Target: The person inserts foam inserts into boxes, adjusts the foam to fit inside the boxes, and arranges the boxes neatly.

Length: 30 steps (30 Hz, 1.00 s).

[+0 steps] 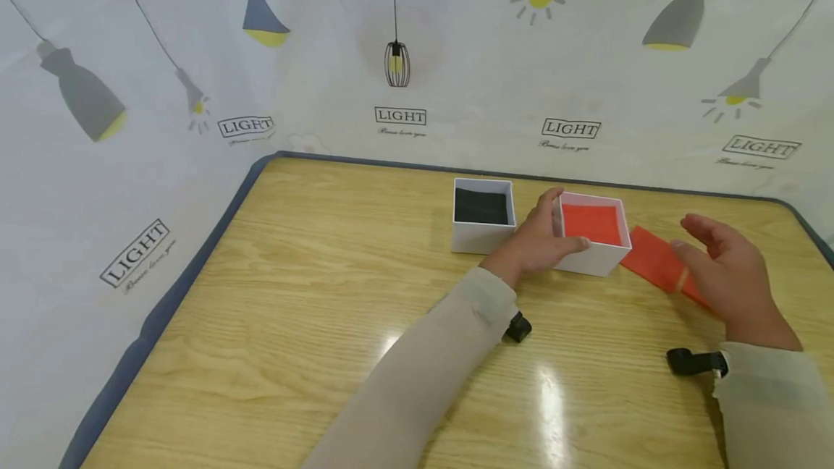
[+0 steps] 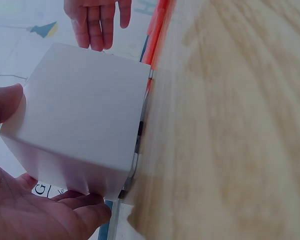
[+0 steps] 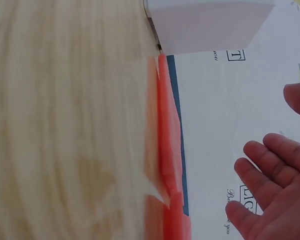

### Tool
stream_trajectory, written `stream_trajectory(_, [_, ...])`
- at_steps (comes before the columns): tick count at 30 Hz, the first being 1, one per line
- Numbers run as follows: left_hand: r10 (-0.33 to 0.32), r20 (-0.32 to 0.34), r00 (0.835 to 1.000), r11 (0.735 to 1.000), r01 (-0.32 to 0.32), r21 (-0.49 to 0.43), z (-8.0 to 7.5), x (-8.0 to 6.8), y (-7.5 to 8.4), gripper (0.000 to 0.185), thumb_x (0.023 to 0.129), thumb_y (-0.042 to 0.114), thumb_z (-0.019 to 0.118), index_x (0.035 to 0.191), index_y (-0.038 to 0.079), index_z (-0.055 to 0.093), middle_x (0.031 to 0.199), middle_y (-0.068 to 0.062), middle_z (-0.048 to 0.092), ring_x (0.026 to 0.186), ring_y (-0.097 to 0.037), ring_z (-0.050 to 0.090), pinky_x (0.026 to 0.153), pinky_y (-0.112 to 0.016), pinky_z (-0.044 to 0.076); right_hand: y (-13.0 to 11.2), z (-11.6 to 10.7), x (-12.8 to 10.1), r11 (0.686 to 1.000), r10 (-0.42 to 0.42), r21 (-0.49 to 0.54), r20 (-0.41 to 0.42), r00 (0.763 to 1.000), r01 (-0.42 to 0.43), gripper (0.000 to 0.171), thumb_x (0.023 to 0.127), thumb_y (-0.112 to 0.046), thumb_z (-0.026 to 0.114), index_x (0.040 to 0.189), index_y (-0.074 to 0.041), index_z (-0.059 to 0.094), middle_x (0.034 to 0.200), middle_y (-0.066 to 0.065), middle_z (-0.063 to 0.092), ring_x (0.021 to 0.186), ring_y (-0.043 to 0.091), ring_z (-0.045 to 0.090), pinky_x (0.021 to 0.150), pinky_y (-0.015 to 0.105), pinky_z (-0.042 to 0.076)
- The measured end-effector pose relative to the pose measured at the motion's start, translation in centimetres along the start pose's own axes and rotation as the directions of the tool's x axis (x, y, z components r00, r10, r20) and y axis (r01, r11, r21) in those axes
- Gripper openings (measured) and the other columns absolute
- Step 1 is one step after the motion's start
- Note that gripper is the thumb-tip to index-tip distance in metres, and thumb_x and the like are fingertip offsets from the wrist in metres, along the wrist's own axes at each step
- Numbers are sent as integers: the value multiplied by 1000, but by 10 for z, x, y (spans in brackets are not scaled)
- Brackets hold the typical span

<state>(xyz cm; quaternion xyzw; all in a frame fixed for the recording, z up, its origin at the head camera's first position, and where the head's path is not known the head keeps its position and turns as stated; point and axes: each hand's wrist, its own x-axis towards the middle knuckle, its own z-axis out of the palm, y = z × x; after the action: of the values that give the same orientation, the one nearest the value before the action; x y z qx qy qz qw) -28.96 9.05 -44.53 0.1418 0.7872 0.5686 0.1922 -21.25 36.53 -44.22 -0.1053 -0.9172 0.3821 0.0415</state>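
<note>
Left hand (image 1: 541, 241) gripped the red-lined box (image 1: 591, 241) near the tabletop's (image 1: 313, 324) far edge, thumb and fingers on opposite walls; right hand (image 1: 730, 273) hovered spread, nearest the red lid (image 1: 651, 259) lying flat just right of it.

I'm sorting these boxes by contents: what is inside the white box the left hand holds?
The white box held by the left hand shows a flat red-orange lining or insert filling its inside. Whatever lies beneath that red layer is covered and cannot be seen.
</note>
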Motion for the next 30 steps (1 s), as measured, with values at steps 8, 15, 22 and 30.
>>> stream_trajectory(8, [-5,5,1000,1000,6,-10,-1,-2,0,93,94,28,79,165,36,21,151,8,48,125,-11,48,111,-38,47,-3,-6,-2,999,26,-27,13,1000,-25,72,109,-48,48,167,-8,29,169,23,30,158,46,20,124,67,21])
stream_trajectory(15, [-6,2,1000,1000,6,-7,-2,-2,1,92,94,28,80,165,37,21,148,7,49,122,-11,50,110,-38,48,2,-9,4,996,49,-74,57,997,-44,76,109,-48,48,166,-2,27,169,27,28,157,52,17,119,74,21])
stream_trajectory(22, [-3,2,1000,1000,3,-9,-2,-1,1,91,94,28,79,164,37,22,147,7,49,121,-11,49,109,-37,48,7,-10,9,983,90,-173,128,988,-67,88,106,-59,48,167,-1,21,168,33,23,149,61,21,109,80,30])
stream_trajectory(30, [-12,-4,1000,1000,12,3,0,-2,1,91,94,29,79,164,37,22,148,7,49,123,-12,48,111,-39,47,19,-9,14,930,54,-366,238,970,39,108,98,-66,61,164,7,15,154,45,27,132,65,30,105,84,29])
